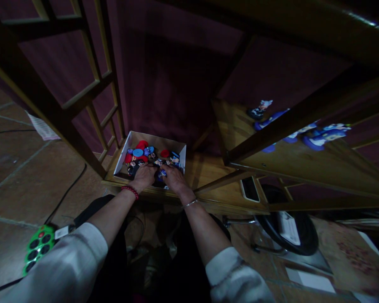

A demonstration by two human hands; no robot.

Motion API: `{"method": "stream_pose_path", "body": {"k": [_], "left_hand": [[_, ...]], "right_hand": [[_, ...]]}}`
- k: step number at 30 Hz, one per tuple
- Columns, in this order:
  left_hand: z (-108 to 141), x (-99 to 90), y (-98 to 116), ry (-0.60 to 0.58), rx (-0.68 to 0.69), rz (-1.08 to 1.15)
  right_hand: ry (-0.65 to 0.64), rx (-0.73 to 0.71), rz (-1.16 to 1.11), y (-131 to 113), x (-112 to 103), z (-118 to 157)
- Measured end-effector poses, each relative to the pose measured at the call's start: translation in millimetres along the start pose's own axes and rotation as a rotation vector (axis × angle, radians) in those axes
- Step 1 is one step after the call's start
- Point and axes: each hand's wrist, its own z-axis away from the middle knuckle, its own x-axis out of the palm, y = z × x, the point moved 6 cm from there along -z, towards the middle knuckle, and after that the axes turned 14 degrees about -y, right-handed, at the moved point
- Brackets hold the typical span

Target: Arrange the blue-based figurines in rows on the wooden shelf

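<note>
I have the left grip [144,176] palm down over the near side of an open white box [122,155], its fingers curled in among the toys [133,162]; the fingertips are hidden from above, so I cannot tell whether it is closed on one or only touching. My right grip [174,178] is beside it, just apart and bent inward, its fingertips at a small blue toy [162,173] that sits in the gap between the two. Whether that toy is pinched or merely touched, I cannot tell (the light on my feed is dim). The box stands on a low wooden shelf [205,170], its toys jumbled together, with a blue disc [138,152] lying on top toward the left and a red piece [165,153] toward the back. Farther right along that shelf I see a dark slab [250,189] with a white edge. More figures [326,136] are on the higher shelf [236,126], well apart from both grips
</note>
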Motion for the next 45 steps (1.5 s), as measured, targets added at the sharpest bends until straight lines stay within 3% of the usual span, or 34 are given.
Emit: {"method": "stream_pose_path", "body": {"k": [27, 45], "left_hand": [[-4.1, 4.0, -2.9, 0.001, -0.008, -0.017], [-4.9, 3.9, -3.0, 0.054, 0.025, 0.024]], "right_hand": [[-0.038, -0.038, 0.100, 0.0, 0.7, -7.3], [-0.034, 0.045, 0.175, -2.7, 1.7, -11.2]]}}
